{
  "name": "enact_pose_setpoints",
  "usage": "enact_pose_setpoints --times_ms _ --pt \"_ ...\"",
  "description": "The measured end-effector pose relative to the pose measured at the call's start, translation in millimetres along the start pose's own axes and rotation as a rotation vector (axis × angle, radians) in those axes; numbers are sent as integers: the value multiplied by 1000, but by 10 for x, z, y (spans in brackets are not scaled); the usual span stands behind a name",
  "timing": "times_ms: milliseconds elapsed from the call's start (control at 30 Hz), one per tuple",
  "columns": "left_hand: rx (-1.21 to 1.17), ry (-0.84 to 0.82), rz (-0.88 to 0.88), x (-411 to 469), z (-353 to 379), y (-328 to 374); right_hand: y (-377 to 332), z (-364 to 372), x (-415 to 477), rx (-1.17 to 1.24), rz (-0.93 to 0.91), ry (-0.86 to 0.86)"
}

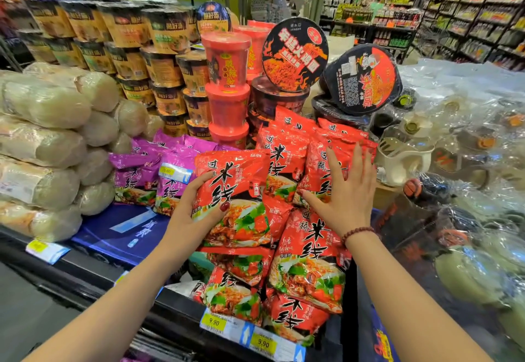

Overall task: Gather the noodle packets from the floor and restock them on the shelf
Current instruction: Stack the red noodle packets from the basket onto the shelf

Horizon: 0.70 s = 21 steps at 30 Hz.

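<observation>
Lighting: bright, even store light is falling from overhead; shadows are staying soft. Glare: white highlights are glinting on the glossy red plastic noodle packets (287,163) and the crinkled clear plastic wrapping (483,83). Focus: the distant stocked aisle shelves (483,6) are blurring. Distortion: the wide lens is bowing the frame edges.

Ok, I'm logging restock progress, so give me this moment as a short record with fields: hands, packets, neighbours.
left hand: left hand grips a glossy red plastic noodle packet by its left edge, thumb on the front
right hand: right hand, fingers straight, presses flat on the upright row of red packets
front pile: more red packets lean at the black shelf rail
neighbours: purple plastic noodle packets to the left; stacked red plastic tubs behind
price: yellow 9.90 labels on the rail
</observation>
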<state>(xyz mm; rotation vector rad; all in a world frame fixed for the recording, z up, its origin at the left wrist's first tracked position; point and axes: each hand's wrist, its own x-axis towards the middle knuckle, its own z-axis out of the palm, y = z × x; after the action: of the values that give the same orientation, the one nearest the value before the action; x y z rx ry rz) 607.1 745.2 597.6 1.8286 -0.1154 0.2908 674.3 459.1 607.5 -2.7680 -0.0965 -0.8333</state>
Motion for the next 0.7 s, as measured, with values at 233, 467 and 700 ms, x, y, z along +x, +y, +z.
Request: enact_pose_setpoints --times_ms 233,467,700 --pt "-59 -104 72 505 231 152 -558 -233 -91 869 -54 -418" --pt "37 -250 269 882 487 281 -617 -64 78 705 -24 -94" --pt "314 -263 276 962 495 -189 -622 271 -115 540 -1 -173"
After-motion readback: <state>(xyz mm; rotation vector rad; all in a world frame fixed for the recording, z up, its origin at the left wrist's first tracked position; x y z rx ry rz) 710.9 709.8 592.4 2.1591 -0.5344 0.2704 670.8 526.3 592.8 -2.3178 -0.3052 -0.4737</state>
